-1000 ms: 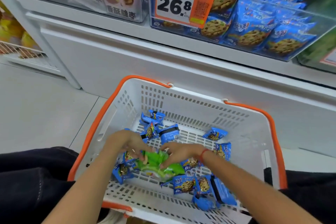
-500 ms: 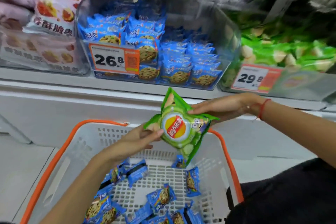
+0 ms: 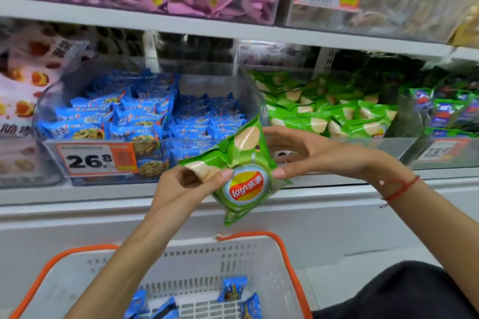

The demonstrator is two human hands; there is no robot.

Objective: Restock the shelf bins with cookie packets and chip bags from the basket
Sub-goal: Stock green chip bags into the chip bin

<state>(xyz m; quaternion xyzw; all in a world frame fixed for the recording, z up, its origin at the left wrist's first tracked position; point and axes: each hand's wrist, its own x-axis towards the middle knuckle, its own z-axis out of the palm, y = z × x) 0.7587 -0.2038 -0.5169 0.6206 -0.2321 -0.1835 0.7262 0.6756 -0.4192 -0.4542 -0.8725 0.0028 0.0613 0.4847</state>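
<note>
White store shelves [image 3: 181, 26] carried clear bins; the green chip bin [image 3: 337, 142] sat right of the blue cookie bin [image 3: 46, 116]. Below, the orange-rimmed basket [image 3: 285, 248] held cookie packets [image 3: 232, 289]. Both hands, left [image 3: 178, 189] and right [image 3: 308, 153], pinched a green Lay's chip bag [image 3: 239, 176], which was higher and nearer the shelf than half a second before. It should be lifted right over the bin's front wall, then let go.

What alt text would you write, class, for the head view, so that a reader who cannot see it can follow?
Both hands, left hand and right hand, hold a green chip bag in front of shelf bins, above a white basket holding blue cookie packets. Behind it are a blue cookie bin and, right, a green chip bin.
</note>
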